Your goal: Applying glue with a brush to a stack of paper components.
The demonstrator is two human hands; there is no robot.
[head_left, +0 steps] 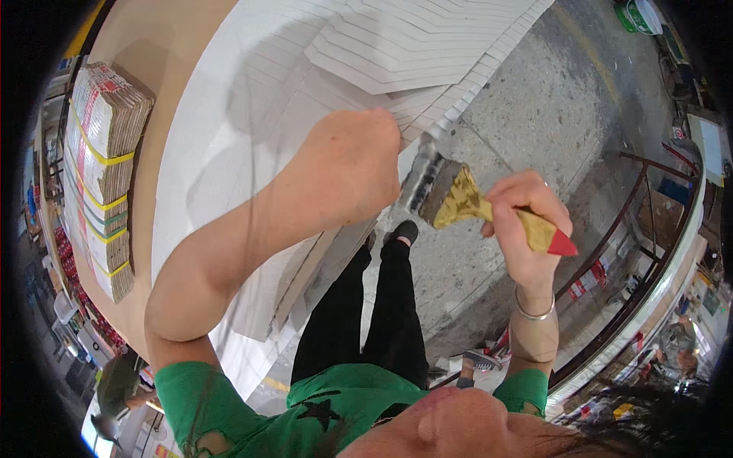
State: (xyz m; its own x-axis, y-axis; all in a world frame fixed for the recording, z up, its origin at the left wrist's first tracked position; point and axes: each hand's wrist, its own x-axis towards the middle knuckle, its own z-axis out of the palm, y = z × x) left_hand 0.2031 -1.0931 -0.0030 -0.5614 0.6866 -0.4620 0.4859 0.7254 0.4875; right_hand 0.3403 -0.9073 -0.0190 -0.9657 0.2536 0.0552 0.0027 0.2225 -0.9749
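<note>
My right hand is closed round the handle of a wide paintbrush, yellow with a red end. Its bristles, dark and whitish, point left toward the edges of a fanned stack of pale cardboard sheets. Whether they touch the sheets I cannot tell. Over the near end of that stack, my left hand is curled with its back up. Its fingers are tucked underneath, so whatever they grip is hidden. More flat cardboard pieces show their edges below my left forearm.
A bundle of folded cardboard, tied with yellow straps, lies on the brown tabletop at left. Concrete floor stretches along the right. A curved rail frame stands at far right, and another person is at lower left.
</note>
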